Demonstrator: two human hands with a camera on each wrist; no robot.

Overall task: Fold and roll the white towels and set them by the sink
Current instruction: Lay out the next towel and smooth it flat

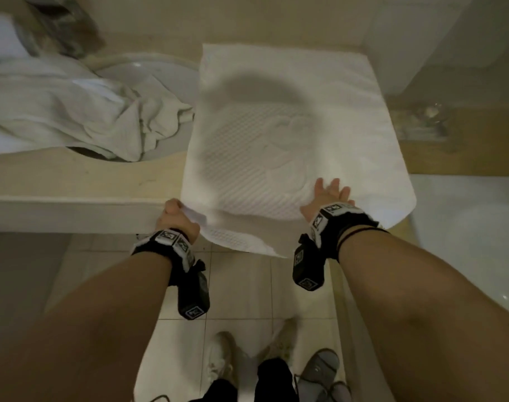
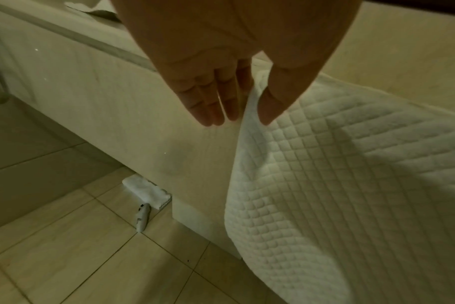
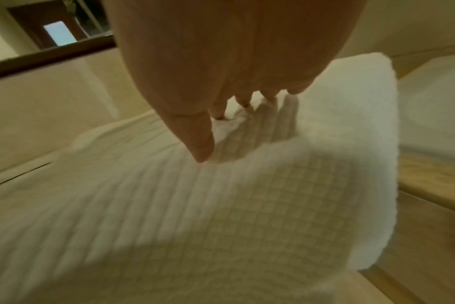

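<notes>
A white quilted towel (image 1: pixel 291 111) lies spread flat on the beige counter (image 1: pixel 73 181), right of the sink (image 1: pixel 160 74); its near edge hangs over the counter front. My left hand (image 1: pixel 176 216) holds the near left corner. In the left wrist view the left hand (image 2: pixel 240 121) pinches the towel (image 2: pixel 351 185) edge between thumb and fingers. My right hand (image 1: pixel 330 194) rests on the near right part with fingers spread and straight. In the right wrist view the right hand (image 3: pixel 222 131) is at the towel (image 3: pixel 221 205) surface. A second, crumpled towel (image 1: pixel 59 111) lies over the sink.
A glass (image 1: pixel 433 117) stands on a wooden ledge to the right. A white tub-like surface (image 1: pixel 464 242) lies below it. On the tiled floor under the counter lie a small folded cloth (image 2: pixel 148 192) and a small tube (image 2: pixel 142 218). Shoes (image 1: pixel 218 361) are by my feet.
</notes>
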